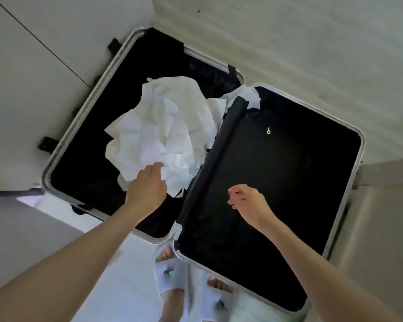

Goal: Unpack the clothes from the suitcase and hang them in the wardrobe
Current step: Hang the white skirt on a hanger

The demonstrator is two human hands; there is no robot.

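A suitcase [63, 145] with a silver frame and black lining lies open flat on the floor. Its left half holds a crumpled heap of white clothes [158, 126]; part of the fabric spills over the hinge toward the right half. The right half [289, 182] is covered by a black zipped divider with a small metal pull. My left hand [148, 187] reaches down onto the near edge of the white clothes, fingers touching the fabric. My right hand [244, 201] hovers over the right half with fingers loosely curled, holding nothing.
White cabinet doors [33, 54] stand at the left, close to the suitcase. A pale wall or panel [289, 38] runs behind. A beige piece of furniture [382, 217] sits at the right edge. My feet in white slippers [172, 280] stand at the suitcase's near corner.
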